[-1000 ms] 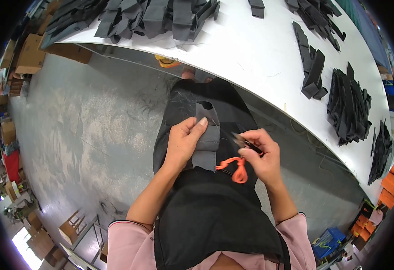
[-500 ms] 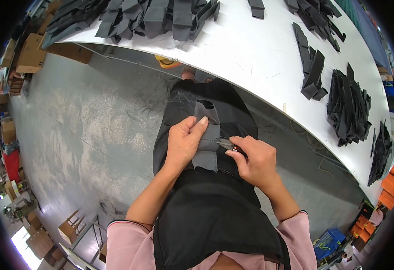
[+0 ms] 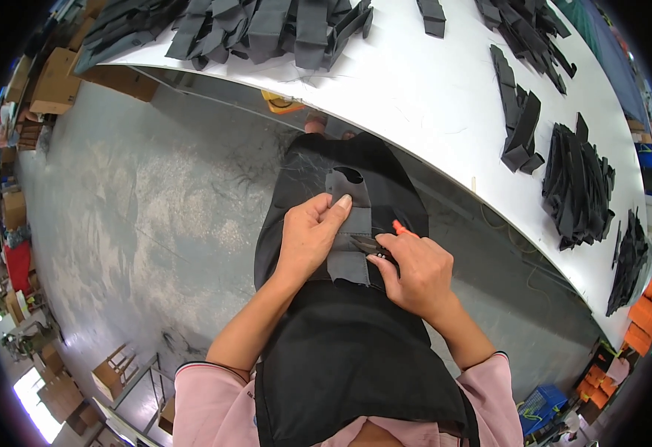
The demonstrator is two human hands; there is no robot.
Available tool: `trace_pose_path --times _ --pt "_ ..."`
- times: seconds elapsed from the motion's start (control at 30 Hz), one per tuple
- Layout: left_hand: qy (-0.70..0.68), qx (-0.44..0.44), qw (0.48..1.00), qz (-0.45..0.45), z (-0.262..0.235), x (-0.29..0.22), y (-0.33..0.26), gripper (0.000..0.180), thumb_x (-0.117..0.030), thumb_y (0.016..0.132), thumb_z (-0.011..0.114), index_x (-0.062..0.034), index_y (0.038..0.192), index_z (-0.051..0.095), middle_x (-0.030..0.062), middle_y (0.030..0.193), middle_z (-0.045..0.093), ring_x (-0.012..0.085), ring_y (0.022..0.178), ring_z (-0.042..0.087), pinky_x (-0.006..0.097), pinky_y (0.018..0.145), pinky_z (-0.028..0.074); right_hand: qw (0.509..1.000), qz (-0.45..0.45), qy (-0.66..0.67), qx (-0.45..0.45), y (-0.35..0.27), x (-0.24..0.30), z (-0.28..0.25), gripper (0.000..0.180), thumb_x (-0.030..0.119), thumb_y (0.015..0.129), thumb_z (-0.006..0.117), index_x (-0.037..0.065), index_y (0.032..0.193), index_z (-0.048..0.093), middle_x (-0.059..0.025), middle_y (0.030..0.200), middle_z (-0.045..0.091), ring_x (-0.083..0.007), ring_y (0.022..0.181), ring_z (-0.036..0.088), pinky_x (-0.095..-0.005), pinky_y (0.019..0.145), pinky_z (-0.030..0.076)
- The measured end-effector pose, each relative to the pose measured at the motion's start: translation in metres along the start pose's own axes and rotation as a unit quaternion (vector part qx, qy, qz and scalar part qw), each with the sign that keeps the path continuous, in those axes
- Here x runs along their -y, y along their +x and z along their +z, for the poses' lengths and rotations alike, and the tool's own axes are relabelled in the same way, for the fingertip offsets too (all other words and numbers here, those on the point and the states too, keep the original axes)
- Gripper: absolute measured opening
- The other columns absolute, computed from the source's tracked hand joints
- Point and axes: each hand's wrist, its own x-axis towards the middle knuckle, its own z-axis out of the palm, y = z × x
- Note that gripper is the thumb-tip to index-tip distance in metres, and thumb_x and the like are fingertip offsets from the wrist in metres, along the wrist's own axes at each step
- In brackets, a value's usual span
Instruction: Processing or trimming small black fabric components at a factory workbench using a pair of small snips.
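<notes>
**Trimming a grey fabric piece over the lap**

While the long white curved work surface (image 3: 430,97) carries stacks of black cut fabric pieces (image 3: 575,182) along its far edge and toward its right end, the work in hand sits off it, above the grey concrete floor (image 3: 139,216) and over the person's black apron (image 3: 348,350). There the grey flat fabric piece with a rounded cut-out (image 3: 350,223) lies on the lap. The left hand (image 3: 307,238) pins it, thumb pressed flat on the cloth. The right hand (image 3: 415,272) is closed around small orange-handled snips (image 3: 378,242), blades at the piece's right edge. The blades sit close to the left thumb, so a slip could nick it; loose cloth could also shift and get cut crookedly.
</notes>
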Motion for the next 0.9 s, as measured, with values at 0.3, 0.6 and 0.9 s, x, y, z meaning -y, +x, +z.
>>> trace_pose_path --times 0.3,0.6,0.9 --pt "-0.028 0.022 0.999 -0.003 0.0 0.01 0.0 0.043 -0.025 0.09 0.062 -0.0054 0.061 0.038 -0.0088 0.056 0.031 0.0014 0.056 0.026 0.024 0.046 0.021 0.65 0.381 0.654 0.073 0.0 -0.004 0.001 0.019 0.006 0.08 0.068 0.002 0.091 0.053 -0.0024 0.068 0.057 -0.0058 0.063 0.057 -0.0239 0.054 0.045" --pt "-0.028 0.003 1.0 0.002 0.002 0.005 -0.003 0.042 -0.024 0.09 0.062 -0.0047 0.061 0.038 -0.0084 0.055 0.031 0.0015 0.056 0.026 0.024 0.046 0.021 0.989 0.112 0.091 0.043 -0.004 0.007 0.0 0.025 0.013 0.076 0.073 0.005 0.09 0.054 -0.0062 0.062 0.058 -0.0229 0.054 0.06 -0.0313 0.05 0.044" --pt "-0.007 0.006 1.0 0.017 0.004 0.01 -0.002 0.044 -0.024 0.09 0.062 -0.004 0.061 0.036 -0.0073 0.054 0.029 0.0022 0.055 0.025 0.025 0.045 0.021 0.998 0.05 0.007 0.029 0.001 0.011 0.002 0.022 0.014 0.076 0.072 0.005 0.087 0.055 -0.0063 0.066 0.059 -0.0241 0.054 0.059 -0.0318 0.05 0.044"
